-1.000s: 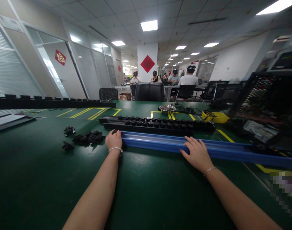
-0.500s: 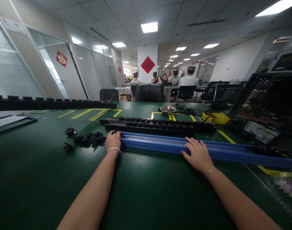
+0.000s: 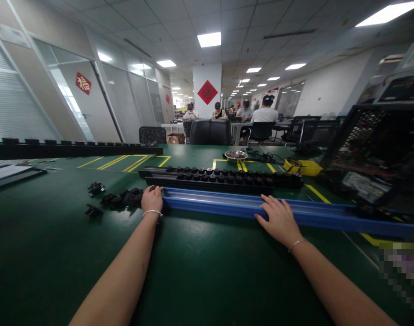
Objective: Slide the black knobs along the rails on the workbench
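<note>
A long blue channel-shaped rail (image 3: 210, 203) lies across the green table, running from the middle to the right. At its left end my left hand (image 3: 152, 199) is closed, with a small dark piece (image 3: 154, 187) showing between the fingers; most of that piece is hidden. My right hand (image 3: 279, 217) lies over the near wall of the rail, thumb at the front and fingers over the top. Just left of my left hand is a pile of black modules (image 3: 123, 198). Behind the blue rail lie black rails (image 3: 210, 181) with rows of round black parts.
A metal bowl (image 3: 236, 156) and a yellow bin (image 3: 303, 167) stand farther back, with black cables (image 3: 261, 156) between them. An open computer case (image 3: 373, 136) rises at the right. Another long black rail (image 3: 74, 151) sits at the back left. People work at far tables.
My left hand has shifted slightly left, uncovering a bit more of the blue rail's end. My right hand stays in place on the rail. The view has turned slightly.
</note>
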Demonstrator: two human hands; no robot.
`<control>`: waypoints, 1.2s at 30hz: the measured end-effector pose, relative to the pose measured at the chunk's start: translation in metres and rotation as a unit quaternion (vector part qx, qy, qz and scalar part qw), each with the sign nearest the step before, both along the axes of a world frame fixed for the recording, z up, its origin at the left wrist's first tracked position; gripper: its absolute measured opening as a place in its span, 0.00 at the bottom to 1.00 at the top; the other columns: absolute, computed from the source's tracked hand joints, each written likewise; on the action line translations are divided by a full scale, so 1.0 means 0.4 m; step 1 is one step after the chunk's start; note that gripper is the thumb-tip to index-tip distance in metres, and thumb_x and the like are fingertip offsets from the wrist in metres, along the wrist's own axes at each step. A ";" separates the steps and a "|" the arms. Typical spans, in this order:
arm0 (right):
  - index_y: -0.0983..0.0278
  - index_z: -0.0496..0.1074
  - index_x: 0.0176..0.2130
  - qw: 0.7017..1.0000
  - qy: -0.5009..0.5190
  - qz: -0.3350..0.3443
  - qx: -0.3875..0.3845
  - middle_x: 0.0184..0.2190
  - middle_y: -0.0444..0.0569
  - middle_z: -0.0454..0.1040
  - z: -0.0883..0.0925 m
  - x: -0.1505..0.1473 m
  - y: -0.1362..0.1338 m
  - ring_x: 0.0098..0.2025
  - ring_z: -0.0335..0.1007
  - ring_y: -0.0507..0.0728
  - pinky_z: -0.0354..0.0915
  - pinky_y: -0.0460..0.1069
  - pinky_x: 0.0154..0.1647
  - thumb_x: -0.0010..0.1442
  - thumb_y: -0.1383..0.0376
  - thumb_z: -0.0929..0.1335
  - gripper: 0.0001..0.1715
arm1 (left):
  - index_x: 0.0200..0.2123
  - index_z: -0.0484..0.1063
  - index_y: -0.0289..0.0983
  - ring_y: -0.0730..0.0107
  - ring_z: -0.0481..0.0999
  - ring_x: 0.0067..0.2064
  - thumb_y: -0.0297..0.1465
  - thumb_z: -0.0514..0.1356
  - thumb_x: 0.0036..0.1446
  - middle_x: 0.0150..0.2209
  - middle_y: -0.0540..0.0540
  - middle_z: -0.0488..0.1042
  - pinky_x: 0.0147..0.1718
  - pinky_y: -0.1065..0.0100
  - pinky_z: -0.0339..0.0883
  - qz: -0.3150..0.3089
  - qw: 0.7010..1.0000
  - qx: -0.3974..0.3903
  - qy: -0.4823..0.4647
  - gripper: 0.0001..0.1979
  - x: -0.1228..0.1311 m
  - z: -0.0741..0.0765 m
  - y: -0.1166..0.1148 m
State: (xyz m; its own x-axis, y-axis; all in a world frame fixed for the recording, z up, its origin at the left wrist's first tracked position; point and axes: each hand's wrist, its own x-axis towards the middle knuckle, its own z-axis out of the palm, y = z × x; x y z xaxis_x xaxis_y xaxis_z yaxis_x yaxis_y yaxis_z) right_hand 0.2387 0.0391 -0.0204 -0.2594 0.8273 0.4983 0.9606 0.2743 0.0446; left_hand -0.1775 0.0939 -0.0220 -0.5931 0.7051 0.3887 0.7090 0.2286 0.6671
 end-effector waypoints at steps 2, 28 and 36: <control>0.62 0.71 0.38 1.000 0.000 -0.001 -0.001 0.57 0.53 0.65 0.000 0.000 0.000 0.59 0.57 0.64 0.49 0.64 0.59 0.57 0.54 0.61 0.18 | 0.41 0.77 0.36 0.65 0.66 0.55 0.33 0.43 0.61 0.55 0.44 0.68 0.55 0.68 0.56 0.006 1.000 -0.020 0.004 0.23 -0.012 0.001 -0.001; 0.59 0.72 0.39 0.997 0.072 -0.004 -0.021 0.54 0.50 0.68 0.029 0.015 -0.010 0.58 0.59 0.61 0.47 0.65 0.59 0.60 0.54 0.58 0.19 | 0.41 0.76 0.40 0.46 0.60 0.56 0.37 0.51 0.56 0.56 0.41 0.65 0.53 0.42 0.55 0.042 0.992 0.085 0.078 0.16 -0.036 0.028 -0.050; 0.71 0.65 0.52 0.929 0.179 -0.296 0.136 0.57 0.66 0.59 0.034 0.271 0.010 0.59 0.53 0.66 0.52 0.60 0.56 0.57 0.58 0.59 0.29 | 0.53 0.66 0.39 0.59 0.59 0.60 0.36 0.48 0.61 0.59 0.42 0.62 0.58 0.55 0.54 -0.271 0.905 0.164 0.284 0.19 0.140 0.032 -0.086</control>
